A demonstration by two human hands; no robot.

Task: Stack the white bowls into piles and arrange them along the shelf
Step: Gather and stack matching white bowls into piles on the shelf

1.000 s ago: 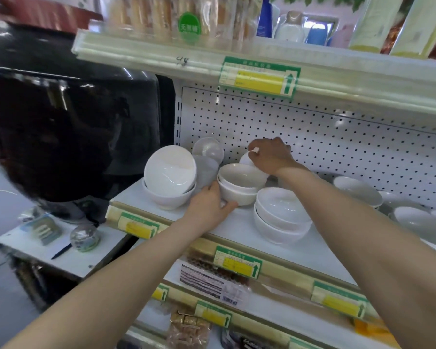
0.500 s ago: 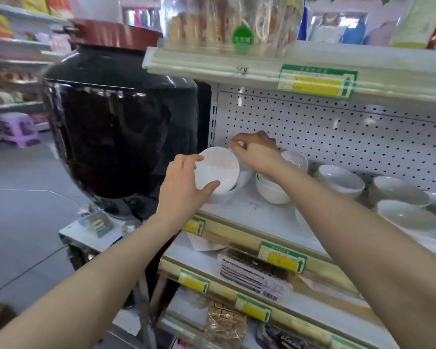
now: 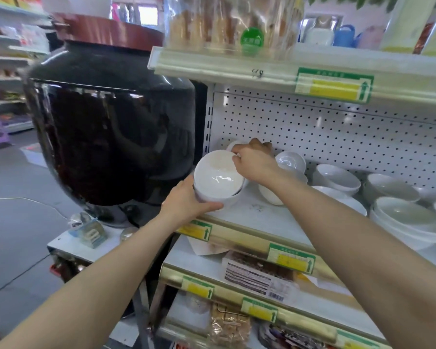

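Observation:
White bowls stand along a white shelf [image 3: 269, 217] with a pegboard back. At its left end a tilted white bowl [image 3: 218, 172] sits in a lower bowl [image 3: 230, 200]. My left hand [image 3: 186, 202] grips the side of this stack from the front left. My right hand [image 3: 256, 161] pinches the tilted bowl's far rim. A small bowl [image 3: 233, 144] shows behind my right hand. More white bowls [image 3: 337, 177] and a larger pile [image 3: 408, 220] fill the shelf to the right.
A huge black jar [image 3: 111, 137] with a red lid stands just left of the shelf on a low stand [image 3: 71, 245]. The upper shelf [image 3: 287, 69] overhangs the bowls. Lower shelves hold packaged goods [image 3: 252, 273]. Grey floor lies to the left.
My left hand slid down from the tilted bowl's face to the side of the stack. The tilted bowl now leans lower in the bottom bowl. The view has come closer.

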